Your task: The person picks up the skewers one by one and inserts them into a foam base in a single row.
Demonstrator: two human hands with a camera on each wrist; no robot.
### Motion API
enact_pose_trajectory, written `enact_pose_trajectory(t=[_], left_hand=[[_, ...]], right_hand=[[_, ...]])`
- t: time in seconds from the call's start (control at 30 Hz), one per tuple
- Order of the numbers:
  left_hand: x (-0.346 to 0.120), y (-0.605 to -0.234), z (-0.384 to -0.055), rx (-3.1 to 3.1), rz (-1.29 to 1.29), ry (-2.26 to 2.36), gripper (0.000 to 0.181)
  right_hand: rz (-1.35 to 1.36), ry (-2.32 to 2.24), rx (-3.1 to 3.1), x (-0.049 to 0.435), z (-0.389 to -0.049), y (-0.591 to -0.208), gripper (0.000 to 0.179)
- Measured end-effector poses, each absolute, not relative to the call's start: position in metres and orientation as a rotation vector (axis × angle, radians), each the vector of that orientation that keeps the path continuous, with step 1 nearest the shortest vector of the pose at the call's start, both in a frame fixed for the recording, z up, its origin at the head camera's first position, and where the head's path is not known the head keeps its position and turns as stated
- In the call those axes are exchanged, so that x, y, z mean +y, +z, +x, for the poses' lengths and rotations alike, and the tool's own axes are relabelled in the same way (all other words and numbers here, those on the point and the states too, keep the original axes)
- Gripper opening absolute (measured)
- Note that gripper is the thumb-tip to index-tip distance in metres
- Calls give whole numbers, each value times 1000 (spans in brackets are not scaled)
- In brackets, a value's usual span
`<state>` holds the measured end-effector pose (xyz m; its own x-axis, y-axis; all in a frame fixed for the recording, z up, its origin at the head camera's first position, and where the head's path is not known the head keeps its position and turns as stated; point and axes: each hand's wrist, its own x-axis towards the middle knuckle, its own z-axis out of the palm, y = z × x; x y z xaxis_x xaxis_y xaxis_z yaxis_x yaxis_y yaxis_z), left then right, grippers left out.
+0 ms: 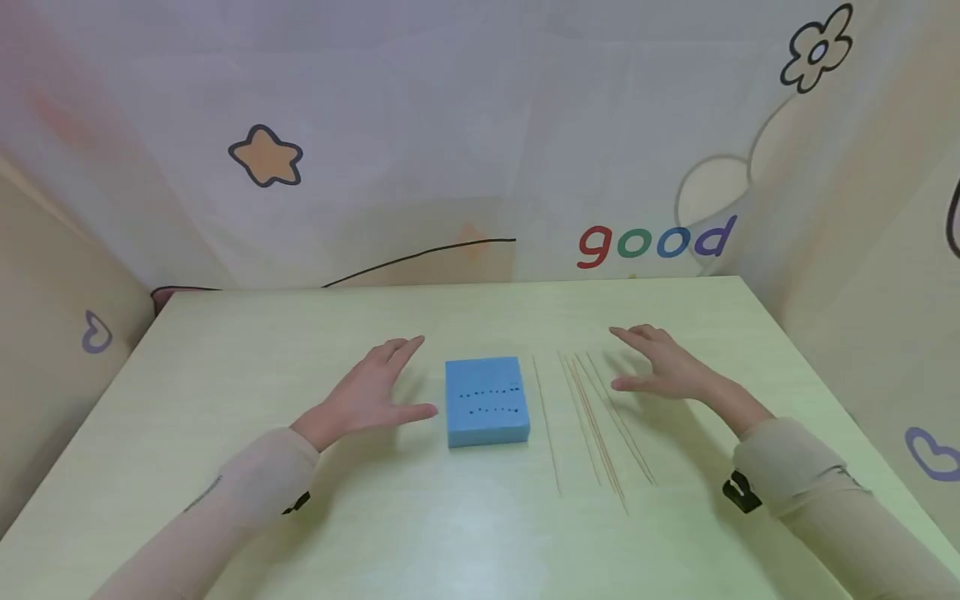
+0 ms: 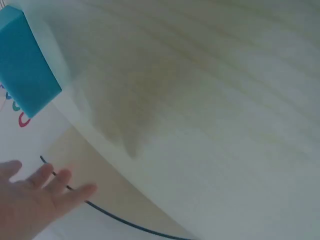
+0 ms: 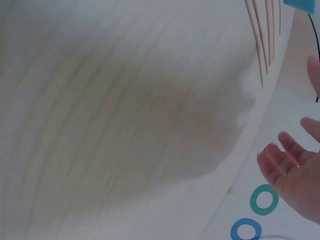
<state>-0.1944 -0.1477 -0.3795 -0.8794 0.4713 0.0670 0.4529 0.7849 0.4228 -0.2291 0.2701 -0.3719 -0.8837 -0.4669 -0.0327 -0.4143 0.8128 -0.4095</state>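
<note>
A blue foam block [image 1: 486,425] with two rows of small dark holes lies on the table in the head view. Just left of it my left hand [image 1: 367,392] hovers with fingers spread and nothing in its grasp. Several long thin wooden sticks [image 1: 592,417] lie to the right of the block, roughly pointing away from me. Beyond their right side my right hand [image 1: 663,367] is held above the table, thumb and fingers apart, holding nothing. The left wrist view shows the block's side [image 2: 30,70]; in the right wrist view the stick ends [image 3: 260,50] appear near the top.
The pale wooden table [image 1: 247,350] meets a printed cloth backdrop [image 1: 420,100] at its far edge. Cloth also hangs at the left and right sides. A dark clip or strap [image 1: 741,492] sits at the right sleeve.
</note>
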Motion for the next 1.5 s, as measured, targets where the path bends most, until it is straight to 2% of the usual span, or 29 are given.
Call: enact_pose_trajectory(t=[0.4, 0.7, 1.5], left_hand=[[-125, -390, -204, 2691, 749, 661, 109], [-119, -391, -205, 2644, 852, 670, 104], [-113, -393, -210, 2630, 826, 749, 105]], right_hand=[[-662, -749, 2647, 272, -248, -394, 88], [-632, -660, 2598, 263, -258, -401, 82], [-721, -519, 2625, 264, -268, -399, 77]])
